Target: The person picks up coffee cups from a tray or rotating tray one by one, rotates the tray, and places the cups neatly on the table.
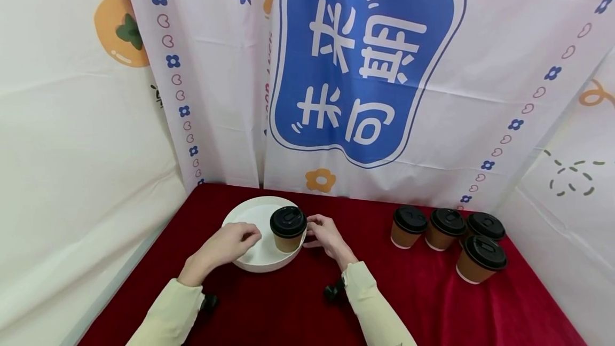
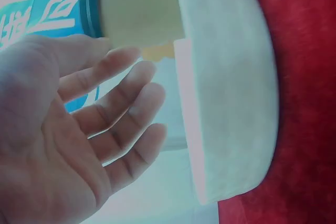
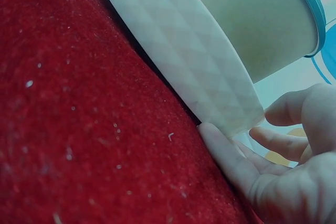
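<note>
A round white tray (image 1: 250, 211) with a faceted outer wall (image 3: 173, 51) sits on the red cloth. Inside it, toward the right, a brown paper coffee cup (image 1: 287, 242) with a black lid stands upright. My left hand (image 1: 234, 239) is over the tray's left side, its fingers (image 2: 139, 108) loosely bent with nothing between them. At the right edge of the tray, my right hand (image 1: 328, 235) pinches the wall, one fingertip (image 3: 210, 132) low at the base and another (image 3: 278, 111) at the rim.
Several more lidded coffee cups stand in a group at the right, among them a left one (image 1: 407, 227) and a front one (image 1: 480, 260). Behind the red tablecloth (image 1: 288, 308) hangs a white printed curtain (image 1: 230, 122), with white fabric walls on both sides.
</note>
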Tool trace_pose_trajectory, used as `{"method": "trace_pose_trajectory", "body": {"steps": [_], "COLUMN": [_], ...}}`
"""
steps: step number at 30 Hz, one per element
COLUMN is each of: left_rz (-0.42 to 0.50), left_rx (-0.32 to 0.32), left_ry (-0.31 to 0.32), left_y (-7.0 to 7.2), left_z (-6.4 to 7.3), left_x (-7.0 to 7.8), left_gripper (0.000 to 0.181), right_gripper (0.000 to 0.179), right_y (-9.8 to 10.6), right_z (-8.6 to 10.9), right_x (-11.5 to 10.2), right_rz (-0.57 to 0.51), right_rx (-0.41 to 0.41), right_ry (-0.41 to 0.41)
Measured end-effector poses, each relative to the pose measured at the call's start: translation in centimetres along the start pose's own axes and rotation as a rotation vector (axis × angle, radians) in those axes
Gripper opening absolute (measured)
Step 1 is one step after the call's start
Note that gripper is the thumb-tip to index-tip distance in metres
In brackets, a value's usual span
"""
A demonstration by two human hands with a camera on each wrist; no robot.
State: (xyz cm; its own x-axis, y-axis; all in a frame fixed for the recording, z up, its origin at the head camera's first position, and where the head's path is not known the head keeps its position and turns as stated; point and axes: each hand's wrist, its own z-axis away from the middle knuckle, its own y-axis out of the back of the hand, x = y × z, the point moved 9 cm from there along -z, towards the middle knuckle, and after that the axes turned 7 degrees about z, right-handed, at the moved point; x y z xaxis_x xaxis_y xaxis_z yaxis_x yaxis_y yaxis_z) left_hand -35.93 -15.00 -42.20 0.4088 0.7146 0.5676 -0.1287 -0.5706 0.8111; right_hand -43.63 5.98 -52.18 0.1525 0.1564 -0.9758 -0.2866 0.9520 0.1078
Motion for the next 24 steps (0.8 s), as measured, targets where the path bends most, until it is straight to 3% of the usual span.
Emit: {"method": "trace_pose_trajectory", "body": {"steps": [4, 9, 13, 24], "left_rz": [0.031, 0.058, 0.104, 0.217], "left_rx": [0.069, 0.202, 0.280, 0.331], "left_ry": [0.088, 0.164, 0.221, 0.297], "left_y": [1.6, 3.6, 4.3, 4.3], "left_z": [-0.6, -1.2, -1.5, -1.8], "left_x": [-1.1, -3.2, -4.8, -8.2], "left_gripper": [0.017, 0.022, 0.029, 0.049], "right_gripper": [0.028, 0.028, 0.028, 0.028], "right_y": [0.0, 0.1, 0.1, 0.1], "right_z": [0.0, 0.0, 0.0, 0.0], "right_x": [0.0, 0.1, 0.2, -0.1], "right_rz": [-0.003, -0.006, -0.005, -0.013], "right_rx": [0.006, 0.015, 0.014, 0.006], "right_ry": [-0.002, -0.005, -0.004, 0.002]}}
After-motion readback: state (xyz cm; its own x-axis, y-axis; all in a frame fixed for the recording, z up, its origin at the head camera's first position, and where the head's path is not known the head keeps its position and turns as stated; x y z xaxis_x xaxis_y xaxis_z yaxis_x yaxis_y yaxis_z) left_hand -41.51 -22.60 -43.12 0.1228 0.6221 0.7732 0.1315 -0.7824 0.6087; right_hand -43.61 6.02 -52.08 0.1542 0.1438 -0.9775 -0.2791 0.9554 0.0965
